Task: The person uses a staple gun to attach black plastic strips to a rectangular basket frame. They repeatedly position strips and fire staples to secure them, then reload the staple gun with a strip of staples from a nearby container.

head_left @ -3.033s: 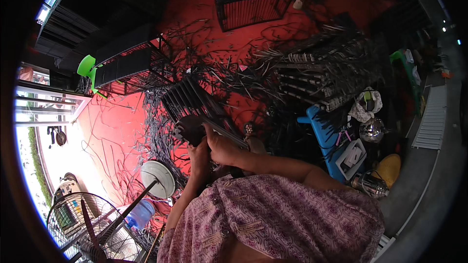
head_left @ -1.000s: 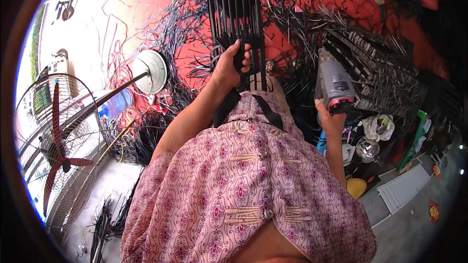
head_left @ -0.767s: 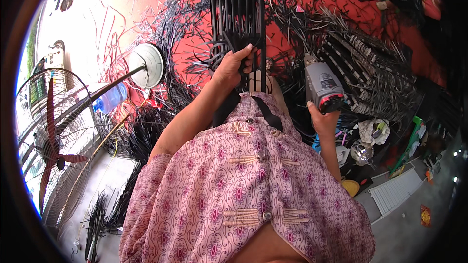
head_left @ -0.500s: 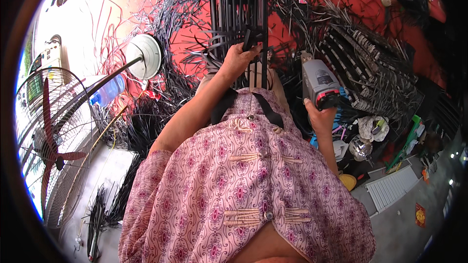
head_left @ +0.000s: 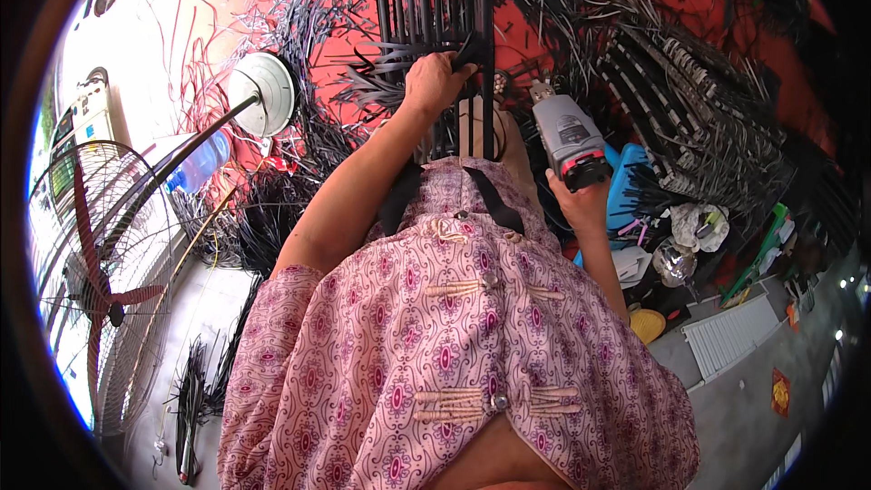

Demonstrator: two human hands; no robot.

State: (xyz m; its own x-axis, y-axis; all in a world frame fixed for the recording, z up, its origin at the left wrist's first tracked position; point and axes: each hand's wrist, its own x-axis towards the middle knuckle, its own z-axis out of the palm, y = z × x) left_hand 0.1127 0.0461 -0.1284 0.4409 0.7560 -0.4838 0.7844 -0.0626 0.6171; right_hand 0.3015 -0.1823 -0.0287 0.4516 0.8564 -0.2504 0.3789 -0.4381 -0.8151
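Observation:
A black slatted frame (head_left: 488,27) with long parallel black strips stands in front of me at the top middle. My left hand (head_left: 437,82) is closed on a flat black strip (head_left: 464,52) close to the frame's right bar. Loose ends of crosswise black strips (head_left: 386,73) stick out to the left of that hand. In my right hand (head_left: 581,204) is a grey cordless power tool (head_left: 570,132) with a black-and-red end. Its metal nose points away from me, to the right of the frame and apart from it. My right fingers are partly hidden by the tool.
A pile of black-and-grey woven pieces (head_left: 699,118) lies at right. Beside it is a blue container (head_left: 628,186). On the left are a caged fan (head_left: 100,290), a round pale base with a pole (head_left: 263,95) and a clear blue bottle (head_left: 204,163). Black scraps (head_left: 327,9) litter the red floor.
My right hand has brought the tool left, closer to the frame. My left hand has shifted slightly left and down, still on the strip. The blue container shows more now.

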